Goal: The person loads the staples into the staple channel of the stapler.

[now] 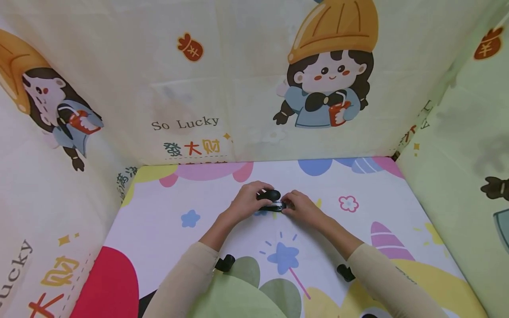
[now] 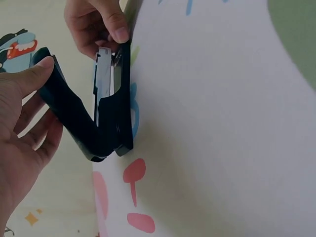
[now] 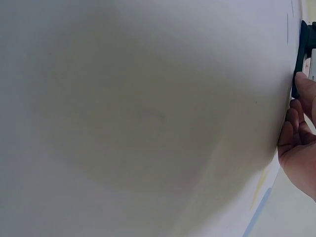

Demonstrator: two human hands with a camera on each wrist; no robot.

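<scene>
A black stapler [image 1: 276, 207] stands on the tabletop, its top arm swung up and away from its base. In the left wrist view the metal staple channel [image 2: 103, 74] shows between the raised arm [image 2: 69, 106] and the base. My left hand [image 1: 245, 203] grips the raised arm near its end, thumb on one side and fingers on the other. At the front end of the base, my right hand [image 1: 304, 208] pinches it between thumb and fingers. The right wrist view catches that hand [image 3: 300, 163] and part of the stapler at its right edge.
The tabletop is covered with a white cloth [image 1: 159, 243] printed with stars, flowers and coloured shapes. Cream fabric walls [image 1: 246, 88] with cartoon prints rise at the back and both sides.
</scene>
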